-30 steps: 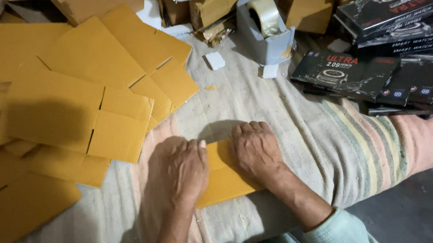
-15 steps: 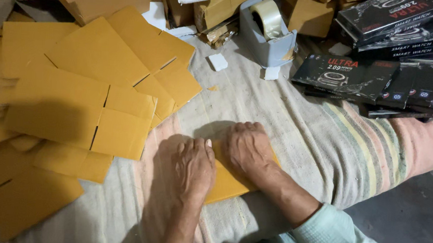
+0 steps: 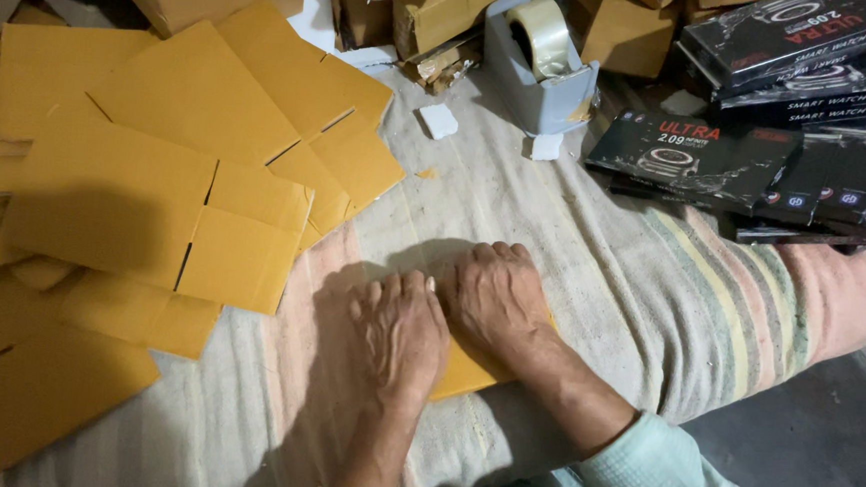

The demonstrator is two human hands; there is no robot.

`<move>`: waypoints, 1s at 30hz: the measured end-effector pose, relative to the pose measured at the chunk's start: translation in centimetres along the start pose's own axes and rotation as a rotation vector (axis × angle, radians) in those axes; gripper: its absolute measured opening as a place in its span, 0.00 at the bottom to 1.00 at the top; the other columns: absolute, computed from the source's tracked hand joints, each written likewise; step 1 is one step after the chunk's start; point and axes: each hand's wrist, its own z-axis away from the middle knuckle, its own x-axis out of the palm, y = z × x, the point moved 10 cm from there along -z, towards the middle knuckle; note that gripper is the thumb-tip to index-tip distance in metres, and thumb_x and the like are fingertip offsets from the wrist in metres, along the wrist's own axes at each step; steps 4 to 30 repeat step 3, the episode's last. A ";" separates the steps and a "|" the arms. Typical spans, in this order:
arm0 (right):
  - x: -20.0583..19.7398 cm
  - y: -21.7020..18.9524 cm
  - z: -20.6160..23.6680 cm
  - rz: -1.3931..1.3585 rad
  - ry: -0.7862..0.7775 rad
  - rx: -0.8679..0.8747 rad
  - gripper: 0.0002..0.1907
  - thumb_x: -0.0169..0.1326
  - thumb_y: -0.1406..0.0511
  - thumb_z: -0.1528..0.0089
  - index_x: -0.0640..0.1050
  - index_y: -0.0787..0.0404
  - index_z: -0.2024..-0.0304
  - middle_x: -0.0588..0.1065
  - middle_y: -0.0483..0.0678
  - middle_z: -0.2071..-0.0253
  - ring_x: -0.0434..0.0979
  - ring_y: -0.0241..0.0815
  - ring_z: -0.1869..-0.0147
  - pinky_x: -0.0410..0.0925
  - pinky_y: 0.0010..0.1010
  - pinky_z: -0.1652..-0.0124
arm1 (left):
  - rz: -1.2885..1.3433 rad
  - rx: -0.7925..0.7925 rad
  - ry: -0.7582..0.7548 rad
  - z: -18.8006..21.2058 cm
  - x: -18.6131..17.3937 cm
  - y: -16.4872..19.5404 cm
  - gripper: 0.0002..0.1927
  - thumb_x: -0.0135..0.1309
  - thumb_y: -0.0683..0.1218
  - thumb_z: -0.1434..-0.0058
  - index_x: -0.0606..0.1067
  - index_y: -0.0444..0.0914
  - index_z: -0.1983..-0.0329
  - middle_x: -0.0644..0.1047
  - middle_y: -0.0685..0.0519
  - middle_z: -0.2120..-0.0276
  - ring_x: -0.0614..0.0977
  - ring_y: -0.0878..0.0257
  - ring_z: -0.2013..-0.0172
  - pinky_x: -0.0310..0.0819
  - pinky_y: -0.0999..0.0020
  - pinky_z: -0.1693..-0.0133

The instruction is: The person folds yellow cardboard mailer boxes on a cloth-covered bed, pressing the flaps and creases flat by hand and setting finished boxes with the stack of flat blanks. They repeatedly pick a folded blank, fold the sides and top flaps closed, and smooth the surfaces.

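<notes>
Both my hands lie palm down, side by side, on one flat yellow-brown cardboard piece that rests on a striped cloth. My left hand covers its left part. My right hand covers its upper right part. The fingers of both are together and pressed flat. Only a corner of the piece shows below the hands.
Several flat yellow-brown cardboard blanks are spread over the left. A grey tape dispenser stands at the back centre, with folded cardboard boxes behind it. Black product boxes are stacked at the right. The cloth's edge drops off at lower right.
Both hands have slid a little to the left on the cardboard piece and still press it flat. Less of the piece shows now.
</notes>
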 end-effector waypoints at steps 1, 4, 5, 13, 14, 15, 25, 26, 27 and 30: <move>0.5 0.1 0.0 0.051 -0.044 0.019 0.14 0.54 0.56 0.40 0.78 0.60 0.72 0.76 0.56 0.70 0.77 0.57 0.60 0.66 0.47 0.58 | -0.011 -0.022 0.001 0.0 0.0 -0.3 0.12 0.46 0.50 0.32 0.77 0.39 0.62 0.80 0.44 0.60 0.78 0.45 0.52 0.57 0.37 0.38; 0.1 0.3 0.1 0.037 0.009 0.035 0.13 0.54 0.57 0.39 0.78 0.60 0.70 0.77 0.55 0.69 0.77 0.55 0.60 0.67 0.46 0.57 | -0.035 -0.042 -0.018 0.0 0.4 -0.7 0.12 0.47 0.50 0.32 0.77 0.39 0.61 0.80 0.44 0.60 0.78 0.46 0.52 0.58 0.38 0.37; 0.1 0.3 0.1 0.037 0.009 0.035 0.13 0.54 0.57 0.39 0.78 0.60 0.70 0.77 0.55 0.69 0.77 0.55 0.60 0.67 0.46 0.57 | -0.035 -0.042 -0.018 0.0 0.4 -0.7 0.12 0.47 0.50 0.32 0.77 0.39 0.61 0.80 0.44 0.60 0.78 0.46 0.52 0.58 0.38 0.37; 0.1 0.3 0.1 0.037 0.009 0.035 0.13 0.54 0.57 0.39 0.78 0.60 0.70 0.77 0.55 0.69 0.77 0.55 0.60 0.67 0.46 0.57 | -0.035 -0.042 -0.018 0.0 0.4 -0.7 0.12 0.47 0.50 0.32 0.77 0.39 0.61 0.80 0.44 0.60 0.78 0.46 0.52 0.58 0.38 0.37; 0.1 0.3 0.1 0.037 0.009 0.035 0.13 0.54 0.57 0.39 0.78 0.60 0.70 0.77 0.55 0.69 0.77 0.55 0.60 0.67 0.46 0.57 | -0.035 -0.042 -0.018 0.0 0.4 -0.7 0.12 0.47 0.50 0.32 0.77 0.39 0.61 0.80 0.44 0.60 0.78 0.46 0.52 0.58 0.38 0.37; 0.1 0.3 0.1 0.037 0.009 0.035 0.13 0.54 0.57 0.39 0.78 0.60 0.70 0.77 0.55 0.69 0.77 0.55 0.60 0.67 0.46 0.57 | -0.035 -0.042 -0.018 0.0 0.4 -0.7 0.12 0.47 0.50 0.32 0.77 0.39 0.61 0.80 0.44 0.60 0.78 0.46 0.52 0.58 0.38 0.37; 0.1 0.3 0.1 0.037 0.009 0.035 0.13 0.54 0.57 0.39 0.78 0.60 0.70 0.77 0.55 0.69 0.77 0.55 0.60 0.67 0.46 0.57 | -0.035 -0.042 -0.018 0.0 0.4 -0.7 0.12 0.47 0.50 0.32 0.77 0.39 0.61 0.80 0.44 0.60 0.78 0.46 0.52 0.58 0.38 0.37; 0.1 0.3 0.1 0.037 0.009 0.035 0.13 0.54 0.57 0.39 0.78 0.60 0.70 0.77 0.55 0.69 0.77 0.55 0.60 0.67 0.46 0.57 | -0.035 -0.042 -0.018 0.0 0.4 -0.7 0.12 0.47 0.50 0.32 0.77 0.39 0.61 0.80 0.44 0.60 0.78 0.46 0.52 0.58 0.38 0.37; 0.1 0.3 0.1 0.037 0.009 0.035 0.13 0.54 0.57 0.39 0.78 0.60 0.70 0.77 0.55 0.69 0.77 0.55 0.60 0.67 0.46 0.57 | -0.035 -0.042 -0.018 0.0 0.4 -0.7 0.12 0.47 0.50 0.32 0.77 0.39 0.61 0.80 0.44 0.60 0.78 0.46 0.52 0.58 0.38 0.37; 0.1 0.3 0.1 0.037 0.009 0.035 0.13 0.54 0.57 0.39 0.78 0.60 0.70 0.77 0.55 0.69 0.77 0.55 0.60 0.67 0.46 0.57 | -0.035 -0.042 -0.018 0.0 0.4 -0.7 0.12 0.47 0.50 0.32 0.77 0.39 0.61 0.80 0.44 0.60 0.78 0.46 0.52 0.58 0.38 0.37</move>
